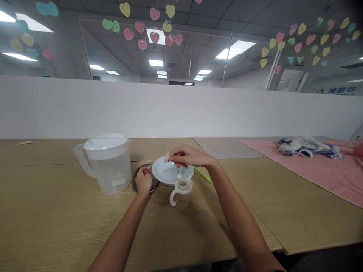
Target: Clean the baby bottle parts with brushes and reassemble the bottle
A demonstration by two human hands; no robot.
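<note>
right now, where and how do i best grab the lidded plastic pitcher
I'd take the lidded plastic pitcher by its loop handle, coming from the left, probably with your left hand, fingers through the loop. It stands upright with the handle sticking out to the left, away from the dark round tray close on its right.

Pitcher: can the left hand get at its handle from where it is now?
Probably, but not directly: the pitcher's body stands between the left hand and the handle. The near side of the handle looks free, so reaching around should work.
</note>
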